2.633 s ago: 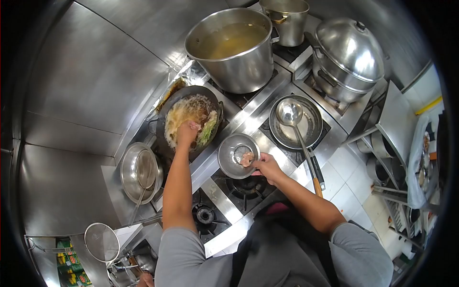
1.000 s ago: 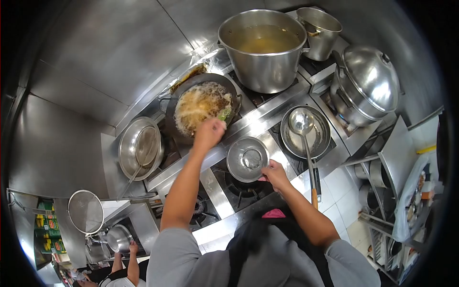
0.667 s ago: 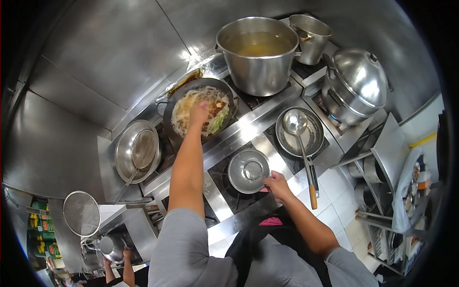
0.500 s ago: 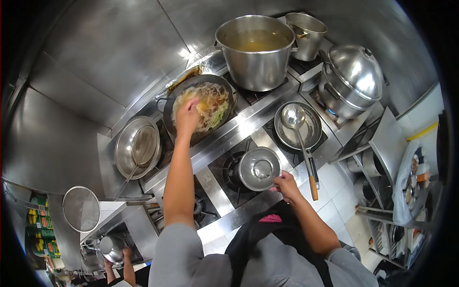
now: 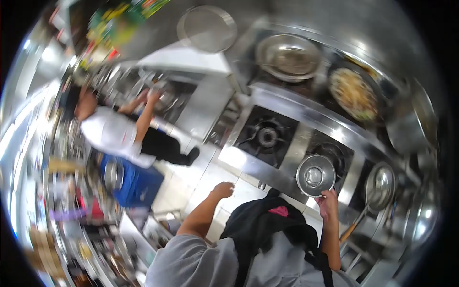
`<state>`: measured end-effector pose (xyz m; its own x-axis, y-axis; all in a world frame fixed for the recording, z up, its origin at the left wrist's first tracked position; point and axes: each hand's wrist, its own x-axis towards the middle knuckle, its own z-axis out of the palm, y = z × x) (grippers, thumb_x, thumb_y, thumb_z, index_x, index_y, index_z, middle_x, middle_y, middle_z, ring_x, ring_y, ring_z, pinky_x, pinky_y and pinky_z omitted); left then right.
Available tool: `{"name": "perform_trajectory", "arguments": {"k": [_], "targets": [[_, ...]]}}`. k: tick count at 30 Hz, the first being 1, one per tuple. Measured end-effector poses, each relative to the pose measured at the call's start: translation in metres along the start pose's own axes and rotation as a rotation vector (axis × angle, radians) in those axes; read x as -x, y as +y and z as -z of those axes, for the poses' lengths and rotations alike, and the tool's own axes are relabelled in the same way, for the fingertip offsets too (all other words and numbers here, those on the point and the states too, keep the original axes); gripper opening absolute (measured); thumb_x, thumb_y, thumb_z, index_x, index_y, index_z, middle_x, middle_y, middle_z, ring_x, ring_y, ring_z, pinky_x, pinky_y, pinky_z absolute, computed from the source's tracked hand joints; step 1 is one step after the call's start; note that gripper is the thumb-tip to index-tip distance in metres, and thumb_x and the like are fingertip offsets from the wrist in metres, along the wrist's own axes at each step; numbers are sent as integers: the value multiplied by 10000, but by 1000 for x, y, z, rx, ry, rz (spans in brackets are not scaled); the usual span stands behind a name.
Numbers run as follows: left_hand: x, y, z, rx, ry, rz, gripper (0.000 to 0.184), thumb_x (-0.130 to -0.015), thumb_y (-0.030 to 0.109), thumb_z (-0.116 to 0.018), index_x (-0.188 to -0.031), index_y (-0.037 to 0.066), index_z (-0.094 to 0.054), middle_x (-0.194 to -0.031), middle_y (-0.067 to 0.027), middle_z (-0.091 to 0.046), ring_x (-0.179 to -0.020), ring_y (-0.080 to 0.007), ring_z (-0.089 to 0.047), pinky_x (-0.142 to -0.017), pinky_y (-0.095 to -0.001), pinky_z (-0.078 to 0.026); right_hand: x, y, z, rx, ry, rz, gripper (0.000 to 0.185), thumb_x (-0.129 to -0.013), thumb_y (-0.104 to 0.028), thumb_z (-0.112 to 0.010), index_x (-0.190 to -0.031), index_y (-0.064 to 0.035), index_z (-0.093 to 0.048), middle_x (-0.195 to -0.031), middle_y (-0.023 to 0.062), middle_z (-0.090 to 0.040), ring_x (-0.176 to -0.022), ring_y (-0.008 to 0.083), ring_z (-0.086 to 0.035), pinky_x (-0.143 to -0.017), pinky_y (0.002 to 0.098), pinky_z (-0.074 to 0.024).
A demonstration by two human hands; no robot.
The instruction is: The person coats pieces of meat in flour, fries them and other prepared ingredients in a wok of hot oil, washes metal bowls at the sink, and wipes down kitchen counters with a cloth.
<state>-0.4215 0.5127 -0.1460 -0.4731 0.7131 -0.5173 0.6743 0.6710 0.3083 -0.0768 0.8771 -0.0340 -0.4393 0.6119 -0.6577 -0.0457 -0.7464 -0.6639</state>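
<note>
My right hand (image 5: 328, 203) grips the rim of a round metal bowl (image 5: 315, 176) above the front of the stove. The bowl's inside shows a bright patch at the bottom; I cannot tell what it is. My left hand (image 5: 223, 190) hangs over the floor to the left of the stove. Its fingers are loosely curled and nothing shows in them. At the back of the stove stands a dark wok (image 5: 376, 90) with pale, stringy food (image 5: 353, 92) in it. A wide metal basin (image 5: 288, 57) is to its left.
A co-worker (image 5: 117, 129) stands at a sink counter (image 5: 203, 103) on the left, near a blue bin (image 5: 136, 182). A ladle (image 5: 382, 182) lies in a pan at right. A large pot (image 5: 411, 122) stands behind. A round strainer (image 5: 206, 28) hangs above the counter.
The view has swung left, bringing the co-worker into sight. My left hand has come away from over the wok and down to my left side. My right hand still holds the bowl.
</note>
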Motion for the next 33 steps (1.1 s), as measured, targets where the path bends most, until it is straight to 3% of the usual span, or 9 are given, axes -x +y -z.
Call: {"name": "perform_trajectory", "arguments": {"k": [5,9,13,20,22,24,27,30,33], "targets": [[191,-104,-125,248,-63,634,250,-868,249,-595,-1053,130,-714,-1001,-147,-725,-876,-278,-707,-746,-410,-569,-65,15,-38,156,-280,-25,295,-796,-46,-558,-1085,-104,-558,-942,28,-629,-779,156,-612,-706,347,-551],[290,-121,-196,510,-429,1069,257,-871,202,-522,-976,120,-741,-857,-155,-727,-751,-271,-710,-678,-424,-569,-37,-2,-127,220,-376,23,326,-792,-36,-558,-1106,-122,-578,-912,17,-628,-756,152,-609,-700,355,-535],[307,-98,-217,984,-3,1082,266,-859,263,-563,-1025,132,-724,-775,-114,-698,-652,-243,-667,-579,-381,-556,-28,36,-179,190,-351,-7,336,-783,-62,-572,-1112,-134,-574,-914,14,-611,-788,155,-586,-688,350,-523],[272,-153,-204,1148,130,864,318,-847,289,-580,-1081,132,-725,-777,-111,-704,-650,-214,-669,-611,-367,-553,-22,128,-260,351,-417,-146,336,-752,-60,-584,-1079,-129,-555,-942,34,-561,-851,195,-560,-716,366,-510],[276,-194,-211,1121,436,781,323,-839,269,-581,-1075,106,-731,-816,-134,-721,-666,-216,-685,-664,-372,-563,-29,154,-295,421,-444,-204,343,-746,-64,-590,-1082,-117,-545,-985,49,-576,-909,226,-566,-779,395,-512],[296,-223,-199,1088,662,804,308,-811,236,-595,-1034,80,-738,-887,-177,-727,-777,-281,-702,-769,-401,-561,-39,181,-335,417,-559,-256,354,-742,-73,-595,-1091,-105,-540,-1045,61,-595,-967,246,-579,-855,418,-497],[329,-264,-196,1111,656,993,297,-794,218,-594,-1027,113,-746,-1008,-181,-717,-929,-311,-686,-856,-397,-540,-61,213,-400,479,-689,-209,344,-745,-86,-599,-1085,-95,-545,-1097,78,-604,-1026,245,-583,-891,427,-483],[356,-289,-222,1241,681,1203,293,-844,264,-543,-937,67,-739,-818,-173,-721,-665,-291,-692,-650,-418,-560,-97,232,-448,455,-744,-174,302,-768,-119,-600,-1066,-101,-552,-1096,75,-601,-1018,239,-583,-877,425,-483],[385,-293,-244,1214,635,1333,309,-849,251,-524,-795,22,-725,-725,-190,-696,-605,-311,-681,-613,-420,-558,-108,239,-477,509,-731,-102,240,-786,-134,-598,-1019,-94,-552,-1046,61,-601,-980,221,-587,-859,409,-488]]}}
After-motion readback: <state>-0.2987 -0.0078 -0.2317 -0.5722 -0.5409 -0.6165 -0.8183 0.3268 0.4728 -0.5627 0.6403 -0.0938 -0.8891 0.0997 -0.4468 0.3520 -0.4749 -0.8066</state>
